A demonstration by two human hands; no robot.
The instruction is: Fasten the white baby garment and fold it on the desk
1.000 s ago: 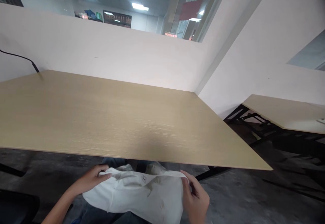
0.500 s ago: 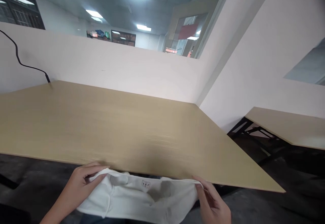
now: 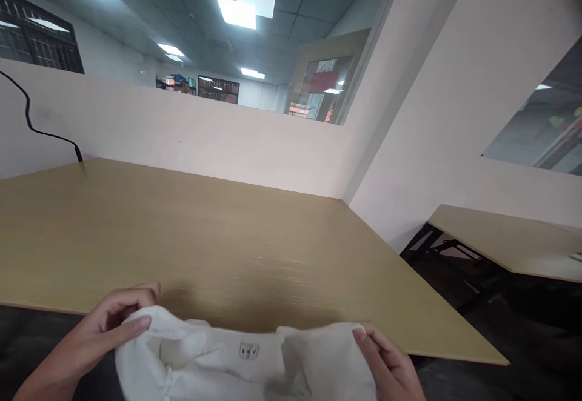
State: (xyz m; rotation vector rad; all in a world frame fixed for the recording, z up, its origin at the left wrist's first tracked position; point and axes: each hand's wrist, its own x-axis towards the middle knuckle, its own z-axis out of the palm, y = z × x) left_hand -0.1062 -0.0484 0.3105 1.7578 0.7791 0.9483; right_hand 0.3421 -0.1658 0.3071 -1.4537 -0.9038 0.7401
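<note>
A white garment [image 3: 254, 367] hangs between my hands at the table's near edge, its top edge stretched across. A small printed mark [image 3: 248, 351] shows on the cloth near the middle. My left hand [image 3: 111, 328] pinches the left end of that edge, thumb on the near side and fingers behind. At the other end my right hand [image 3: 386, 358] grips the cloth between thumb and fingers. The lower part of the garment runs out of view at the bottom, so its exact kind cannot be made out.
The wooden table [image 3: 204, 231] spreads out ahead, bounded by a white wall [image 3: 218, 146] with a window above. A black cable [image 3: 40, 131] runs down to its far left corner. Another table [image 3: 509, 237] stands at the right. A person's head [image 3: 184, 86] shows beyond the window.
My left hand has moved left and the garment looks larger and closer, its edge raised over the table's edge. The view has tilted up slightly. Both hands keep their hold.
</note>
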